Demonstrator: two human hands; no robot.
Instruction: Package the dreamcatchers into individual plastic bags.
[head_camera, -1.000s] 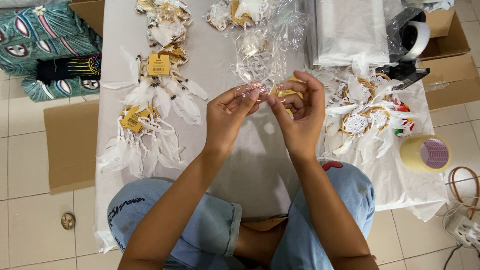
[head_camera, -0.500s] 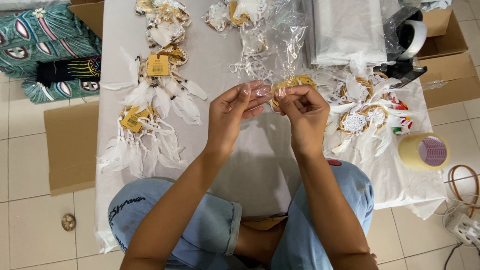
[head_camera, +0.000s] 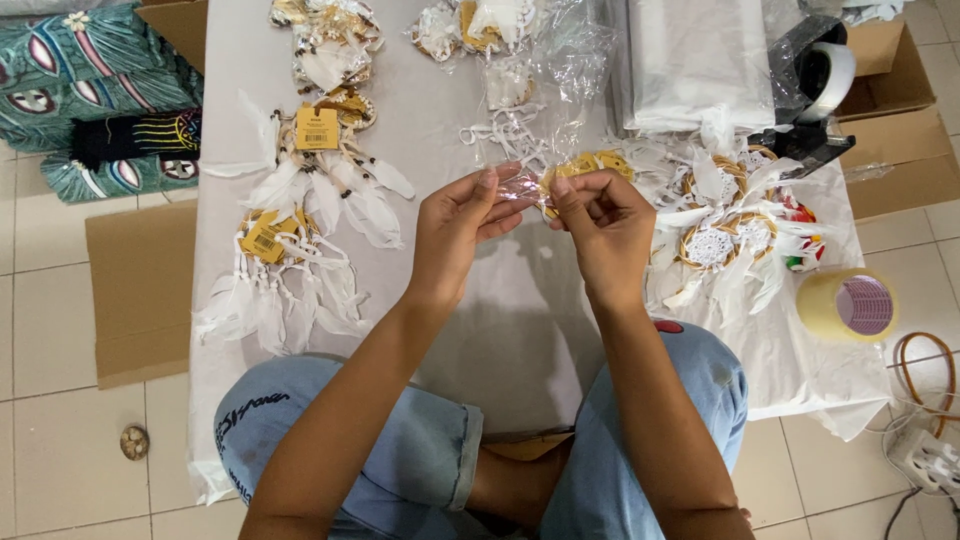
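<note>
Head view: seated cross-legged at white cloth-covered low table (head_camera: 520, 330).
Left hand (head_camera: 455, 225): fingers pinching clear crinkly plastic sleeve (head_camera: 522, 187).
Right hand (head_camera: 600, 215): fingers gripping sleeve and small gold-ringed dreamcatcher (head_camera: 590, 163), raised above table centre.
Nearby: white feathered dreamcatchers (head_camera: 725, 215) right, yellow tape roll (head_camera: 848, 305) at edge.

Single head view, steep downward look, close over hands (head_camera: 530, 225) and low table (head_camera: 520, 330).

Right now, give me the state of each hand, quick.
Left hand: closed, fingers pinching the clear plastic bag.
Right hand: closed, fingers pinching the same bag by the small gold ornament.
</note>
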